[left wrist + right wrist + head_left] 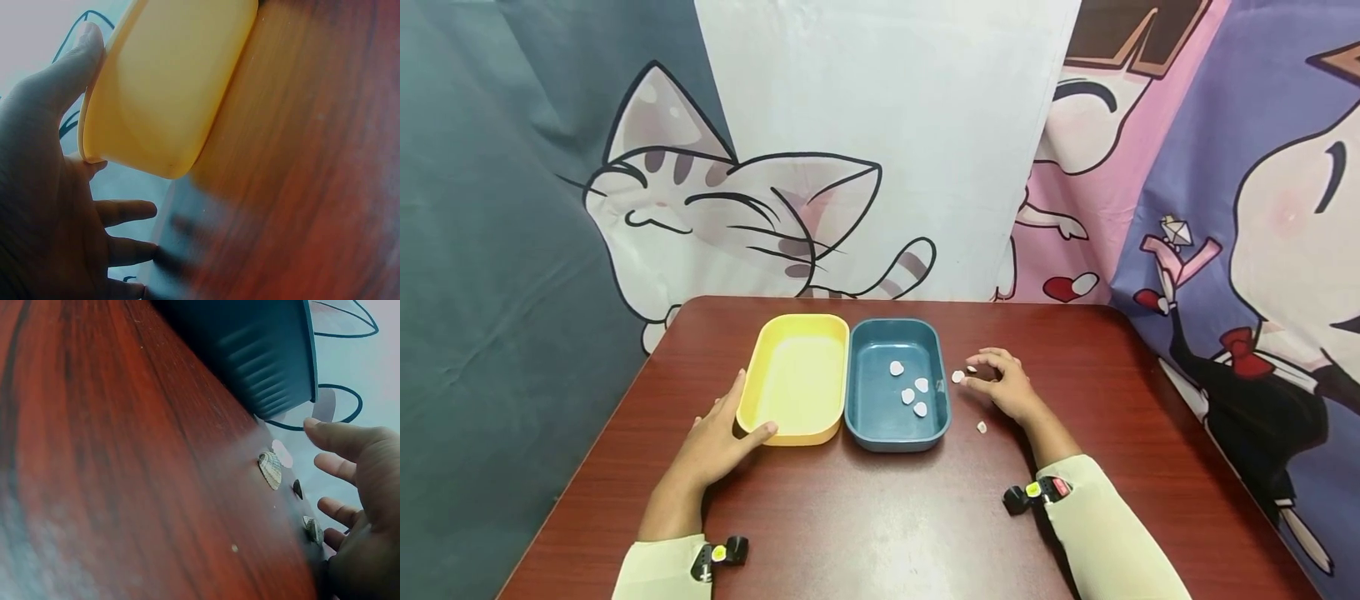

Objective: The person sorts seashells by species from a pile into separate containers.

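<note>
My left hand (711, 446) rests against the near-left corner of a yellow tray (831, 429), thumb at its near rim and fingers along its left side. In the left wrist view most of its fingers are spread and straight below the tray. My right hand (1009, 390) reaches low over the table right of a blue tray (895, 444), fingers loosely bent and apart with nothing between them. Close to its fingertips lie a white shell (958, 377) and a smaller piece (972, 368). A ribbed seashell (270, 470) shows beside the hand in the right wrist view.
Several white shell-like pieces (907, 396) lie inside the blue tray, which stands right beside the yellow one. Another small shell (981, 427) lies on the brown table (865, 517) nearer me. A printed cloth (887, 100) hangs behind the table.
</note>
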Motion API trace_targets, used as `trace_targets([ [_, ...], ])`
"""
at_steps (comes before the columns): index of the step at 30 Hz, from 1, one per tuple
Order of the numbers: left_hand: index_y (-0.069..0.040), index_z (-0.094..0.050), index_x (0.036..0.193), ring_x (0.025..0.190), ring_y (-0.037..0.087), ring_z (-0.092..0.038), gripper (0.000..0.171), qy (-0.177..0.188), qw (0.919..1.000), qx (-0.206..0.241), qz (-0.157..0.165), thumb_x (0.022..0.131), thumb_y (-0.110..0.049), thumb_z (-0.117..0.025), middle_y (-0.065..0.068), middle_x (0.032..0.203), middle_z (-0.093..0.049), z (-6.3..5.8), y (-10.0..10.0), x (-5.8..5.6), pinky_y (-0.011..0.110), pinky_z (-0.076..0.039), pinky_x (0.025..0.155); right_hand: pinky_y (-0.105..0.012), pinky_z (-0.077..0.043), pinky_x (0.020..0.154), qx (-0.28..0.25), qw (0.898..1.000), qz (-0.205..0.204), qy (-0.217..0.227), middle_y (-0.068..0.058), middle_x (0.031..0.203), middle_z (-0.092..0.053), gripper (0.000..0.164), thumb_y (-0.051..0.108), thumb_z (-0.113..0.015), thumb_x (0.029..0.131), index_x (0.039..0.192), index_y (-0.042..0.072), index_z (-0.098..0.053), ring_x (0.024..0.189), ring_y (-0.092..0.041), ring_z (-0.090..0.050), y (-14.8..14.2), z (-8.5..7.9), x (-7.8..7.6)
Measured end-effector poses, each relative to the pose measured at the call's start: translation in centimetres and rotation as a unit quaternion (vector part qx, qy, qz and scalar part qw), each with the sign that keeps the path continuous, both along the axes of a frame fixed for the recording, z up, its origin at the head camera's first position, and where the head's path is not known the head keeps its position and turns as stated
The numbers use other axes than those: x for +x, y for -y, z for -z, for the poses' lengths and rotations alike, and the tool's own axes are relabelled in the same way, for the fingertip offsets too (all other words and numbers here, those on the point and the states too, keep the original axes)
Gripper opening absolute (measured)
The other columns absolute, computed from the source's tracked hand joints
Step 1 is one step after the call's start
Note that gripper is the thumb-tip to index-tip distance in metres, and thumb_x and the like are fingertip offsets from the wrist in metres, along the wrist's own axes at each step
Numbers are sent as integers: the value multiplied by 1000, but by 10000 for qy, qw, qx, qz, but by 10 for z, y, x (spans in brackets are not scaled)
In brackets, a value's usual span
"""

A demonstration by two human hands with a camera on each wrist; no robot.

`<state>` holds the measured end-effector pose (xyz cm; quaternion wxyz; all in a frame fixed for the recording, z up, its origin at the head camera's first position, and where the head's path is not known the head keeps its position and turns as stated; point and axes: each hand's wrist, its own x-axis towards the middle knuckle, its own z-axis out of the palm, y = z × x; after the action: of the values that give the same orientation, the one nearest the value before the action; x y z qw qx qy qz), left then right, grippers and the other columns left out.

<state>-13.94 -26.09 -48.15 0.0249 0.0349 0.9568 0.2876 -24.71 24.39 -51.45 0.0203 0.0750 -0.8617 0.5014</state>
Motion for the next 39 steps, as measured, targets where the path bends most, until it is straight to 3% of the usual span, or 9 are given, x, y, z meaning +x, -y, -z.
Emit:
trace_targets([
  [6, -15, -5, 178, 162, 59, -28, 114, -13, 10000, -11, -34, 98, -69, -67, 27, 179, -26, -2, 0, 0, 90, -16, 121, -64, -17, 111, 333, 9994, -25, -132, -22, 154, -54, 47, 24, -92, 87, 128, 7, -78, 145, -44, -35, 3, 4, 1],
  [11, -15, -4, 178, 162, 59, -27, 115, 85, 10000, -14, -15, 98, -71, -66, 26, 180, -24, 0, -1, 1, 89, -16, 122, -65, -15, 112, 624, 9978, 106, -194, -23, 154, -54, 43, 22, -94, 85, 124, 9, -80, 147, -46, -35, 8, 5, 4],
  [21, -18, -1, 178, 162, 58, -28, 115, 49, 10000, 2, -20, 98, -70, -67, 25, 180, -23, 3, -1, 2, 90, -16, 121, -65, -19, 113, 1082, 9912, 625, -442, -17, 145, -60, 40, 34, -94, 84, 116, 13, -83, 143, -41, -42, 21, 10, 5],
  [39, -18, -1, 178, 163, 59, -26, 117, 93, 9999, 43, -15, 97, -71, -67, 26, 180, -24, 0, -2, 0, 89, -15, 122, -64, -23, 114, 1342, 9848, 983, -507, -17, 148, -57, 29, 32, -93, 86, 109, 14, -87, 144, -41, -44, 28, 9, 6],
])
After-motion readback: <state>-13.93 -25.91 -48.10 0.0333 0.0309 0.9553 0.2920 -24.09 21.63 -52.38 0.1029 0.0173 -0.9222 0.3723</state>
